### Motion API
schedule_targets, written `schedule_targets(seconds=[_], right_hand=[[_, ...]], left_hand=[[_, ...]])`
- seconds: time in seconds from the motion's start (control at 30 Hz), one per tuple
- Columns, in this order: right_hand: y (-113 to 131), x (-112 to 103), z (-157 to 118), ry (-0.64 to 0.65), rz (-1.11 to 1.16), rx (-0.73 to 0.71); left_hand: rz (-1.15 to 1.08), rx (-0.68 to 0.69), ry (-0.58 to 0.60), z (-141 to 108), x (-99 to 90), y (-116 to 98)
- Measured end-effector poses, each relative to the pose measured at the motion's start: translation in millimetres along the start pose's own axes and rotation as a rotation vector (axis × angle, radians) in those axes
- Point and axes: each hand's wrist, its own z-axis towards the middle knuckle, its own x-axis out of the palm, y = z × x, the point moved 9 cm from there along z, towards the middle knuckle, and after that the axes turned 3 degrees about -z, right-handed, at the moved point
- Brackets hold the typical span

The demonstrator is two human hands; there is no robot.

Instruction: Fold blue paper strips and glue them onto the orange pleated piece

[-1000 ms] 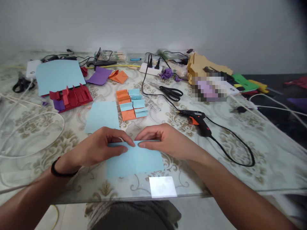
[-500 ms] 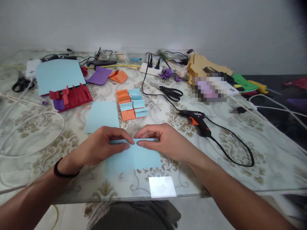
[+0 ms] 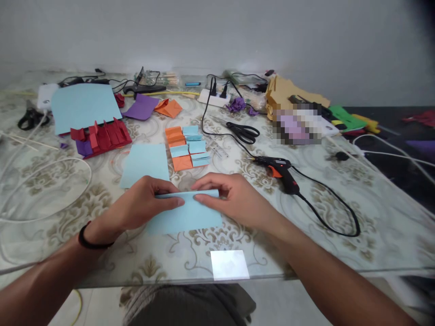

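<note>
Between both hands is a light blue sheet of paper (image 3: 190, 215), its far edge raised and curled over toward me. My left hand (image 3: 147, 201) pinches that edge at the left, thumb in front and fingers behind. On the right side my right hand (image 3: 231, 197) grips the same edge in the same way, with its fingertips partly hidden behind the paper. Just beyond lies another light blue sheet (image 3: 146, 164), flat on the table. Beside it sits a block of folded orange and light blue paper pieces (image 3: 183, 158).
A black glue gun (image 3: 280, 170) with its cord lies at the right, near black scissors (image 3: 243, 132). Folded red paper (image 3: 108, 138) and a large blue sheet (image 3: 86, 106) are at left. A white power strip (image 3: 214, 97) stands at the back.
The sheet's near edge has moved away from me, and its far edge now shows a rounder fold. Both thumbs have drawn slightly apart.
</note>
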Motion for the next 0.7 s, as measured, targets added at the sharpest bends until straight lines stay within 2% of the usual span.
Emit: schedule_targets(seconds=[0.2,0.47,0.6,0.7], right_hand=[[-9.1,-12.7,2.9,-0.036,0.118,0.041],[-5.9,-15.4,3.7,-0.023,0.169,0.024],[-4.4,-27.3,4.8,-0.08,0.188,0.005],[-3.8,-27.4,4.5,-0.083,0.175,-0.008]], left_hand=[[-0.123,-0.029,-0.004,2.2,-8.8,2.9],[-0.203,-0.058,-0.019,-0.2,-10.3,0.5],[-0.254,-0.067,-0.037,-0.5,-13.6,2.9],[-0.256,-0.072,-0.03,-0.5,-12.7,2.6]])
